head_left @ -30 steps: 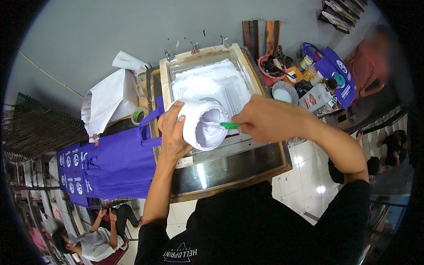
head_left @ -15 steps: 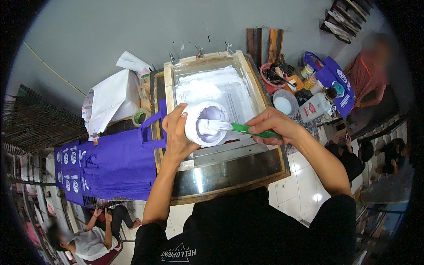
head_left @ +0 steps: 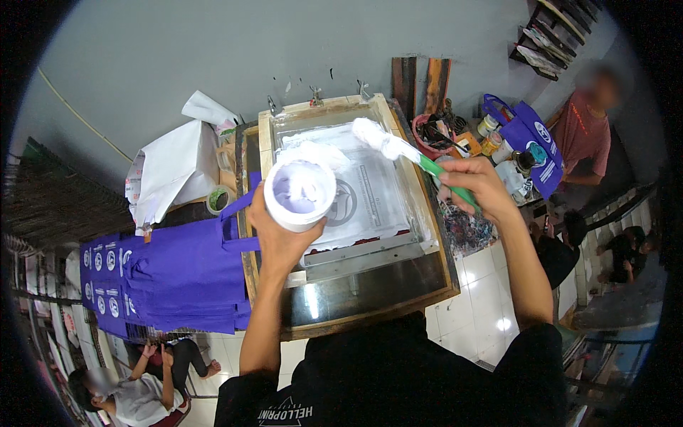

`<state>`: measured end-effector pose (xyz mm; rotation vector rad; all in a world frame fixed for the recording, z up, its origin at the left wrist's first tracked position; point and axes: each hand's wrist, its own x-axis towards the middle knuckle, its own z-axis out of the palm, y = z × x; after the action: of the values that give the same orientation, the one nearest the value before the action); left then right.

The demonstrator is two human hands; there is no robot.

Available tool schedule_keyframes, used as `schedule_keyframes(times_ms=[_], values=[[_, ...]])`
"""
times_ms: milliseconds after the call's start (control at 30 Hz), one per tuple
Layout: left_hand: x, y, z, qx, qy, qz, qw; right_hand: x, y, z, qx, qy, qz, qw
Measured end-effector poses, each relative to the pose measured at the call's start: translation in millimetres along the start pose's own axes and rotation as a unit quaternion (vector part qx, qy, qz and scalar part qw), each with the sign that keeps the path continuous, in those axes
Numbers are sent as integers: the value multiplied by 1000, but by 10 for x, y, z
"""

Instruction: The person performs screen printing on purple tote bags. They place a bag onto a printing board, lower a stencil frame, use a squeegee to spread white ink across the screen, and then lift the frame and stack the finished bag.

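Observation:
My left hand (head_left: 281,238) is wrapped round a white tub (head_left: 313,215), its open mouth facing up with thick white ink (head_left: 302,192) inside. Pinched in my right hand (head_left: 480,186) is a green-handled spatula (head_left: 432,168), whose far end is coated in a lump of white ink. The spatula is apart from the tub, over the upper right of a screen-printing frame (head_left: 267,141). White ink is smeared across the upper part of that frame's mesh, and a dark round design shows below it. Metal clamps (head_left: 315,97) stand at the frame's far edge.
A stack of purple bags (head_left: 188,274) lies left of the frame, with a white paper-wrapped bundle (head_left: 181,164) behind it. Right of the frame are a pink bowl (head_left: 425,146), jars (head_left: 489,127) and another purple bag (head_left: 544,160). Other people (head_left: 587,132) are nearby.
The spatula has come out of the tub and moved right and away, carrying white ink. My left hand has turned the tub more upright and shifted it slightly left.

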<state>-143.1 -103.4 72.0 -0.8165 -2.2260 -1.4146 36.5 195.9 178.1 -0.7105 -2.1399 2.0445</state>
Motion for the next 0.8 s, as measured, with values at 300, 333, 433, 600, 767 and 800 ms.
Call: schedule_keyframes(times_ms=[300, 333, 433, 600, 767, 800], values=[[-139, 55, -433, -73, 19, -76, 994, 1192, 1427, 1219, -577, 122, -148, 794], [-139, 73, -473, -78, 13, -82, 994, 1184, 1379, 1424, -586, 82, -153, 792], [-185, 84, -529, -63, 6, -92, 994, 986, 1179, 1713, -620, 13, -147, 771], [-158, 92, -525, -28, -25, -81, 996, 354, 385, 1420, -586, 2, -68, 808], [122, 379, -299, 47, -132, -30, 990, -309, -433, 461, -463, 36, -85, 882], [67, 298, -203, 81, -86, 6, 993, -441, -645, 387, -428, 26, -59, 901]])
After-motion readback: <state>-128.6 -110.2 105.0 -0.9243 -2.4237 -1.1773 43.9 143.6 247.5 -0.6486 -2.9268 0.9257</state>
